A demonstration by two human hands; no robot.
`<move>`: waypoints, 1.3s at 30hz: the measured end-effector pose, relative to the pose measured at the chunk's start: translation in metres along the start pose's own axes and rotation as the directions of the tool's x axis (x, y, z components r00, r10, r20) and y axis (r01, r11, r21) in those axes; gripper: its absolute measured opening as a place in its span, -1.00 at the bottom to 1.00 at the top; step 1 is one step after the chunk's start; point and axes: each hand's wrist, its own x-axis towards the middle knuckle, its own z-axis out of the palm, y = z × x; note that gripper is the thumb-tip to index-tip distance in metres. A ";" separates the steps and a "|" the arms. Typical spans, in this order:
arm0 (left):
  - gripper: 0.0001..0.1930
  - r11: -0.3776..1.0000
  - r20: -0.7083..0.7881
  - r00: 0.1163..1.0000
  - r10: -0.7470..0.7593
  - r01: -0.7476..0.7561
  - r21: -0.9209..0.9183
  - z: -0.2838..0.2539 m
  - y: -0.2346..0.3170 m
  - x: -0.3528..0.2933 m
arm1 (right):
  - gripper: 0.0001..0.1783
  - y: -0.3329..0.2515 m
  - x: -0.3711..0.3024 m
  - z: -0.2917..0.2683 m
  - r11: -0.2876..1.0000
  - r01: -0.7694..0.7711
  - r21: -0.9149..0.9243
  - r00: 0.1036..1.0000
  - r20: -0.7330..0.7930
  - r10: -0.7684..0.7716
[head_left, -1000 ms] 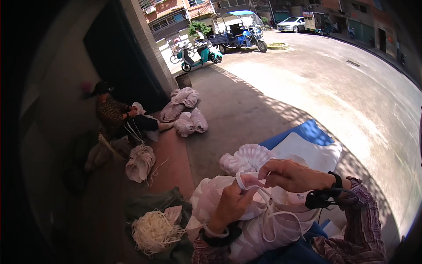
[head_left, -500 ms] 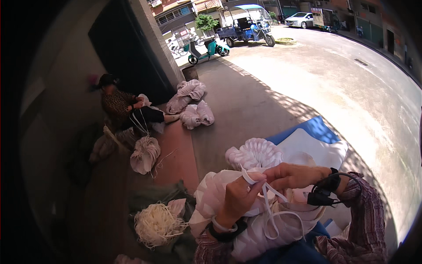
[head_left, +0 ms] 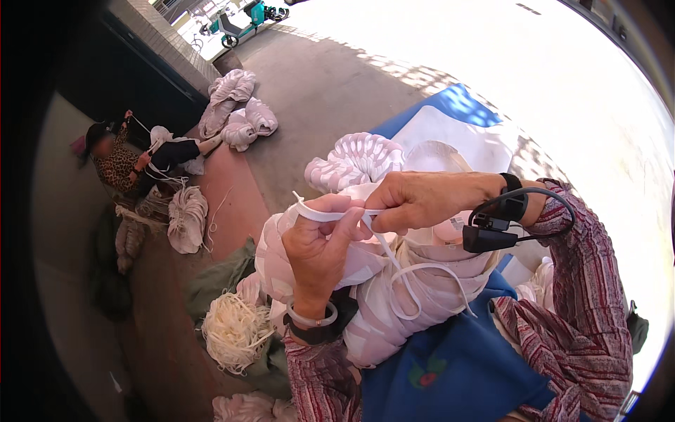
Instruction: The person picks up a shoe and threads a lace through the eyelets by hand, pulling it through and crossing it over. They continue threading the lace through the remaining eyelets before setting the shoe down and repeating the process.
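My left hand (head_left: 316, 246) and my right hand (head_left: 408, 200) meet above a bulky roll of pale pink-white fabric (head_left: 380, 320) resting against my blue apron (head_left: 450, 359). Pinched between the fingers of both hands is a narrow white strap (head_left: 383, 243). One end sticks out above my left hand; a long part hangs from between my hands and loops over the roll. The fingertips cover the place where the strap crosses. Both hands are closed on it.
Beside my left forearm lies a heap of cream strips (head_left: 238, 330) on dark green cloth (head_left: 218, 278). A ruffled fabric bundle (head_left: 358, 160) sits beyond my hands, near a blue sheet (head_left: 446, 105). At far left another person (head_left: 116, 158) sits among similar bundles, holding a strip.
The view has tilted down, bringing more of the blue apron in. My hands remain closed on the strap and are now nearer together. The other person's arm has risen, pulling a strip.
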 end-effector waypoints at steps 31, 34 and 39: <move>-0.60 0.734 0.124 0.972 -0.201 0.233 -0.638 -0.025 -0.020 0.001 | -0.70 0.002 -0.061 -0.087 0.547 0.690 0.474 0.677 -0.690 -0.255; -0.61 0.734 0.139 0.960 -0.244 0.276 -0.621 -0.019 -0.015 0.004 | -0.68 0.007 -0.088 -0.099 0.646 0.678 0.351 0.615 -0.753 -0.236; -0.61 0.783 0.169 0.951 -0.257 0.308 -0.540 -0.023 -0.010 -0.002 | -0.74 0.027 -0.088 -0.080 0.954 -0.115 0.278 0.856 -0.459 0.238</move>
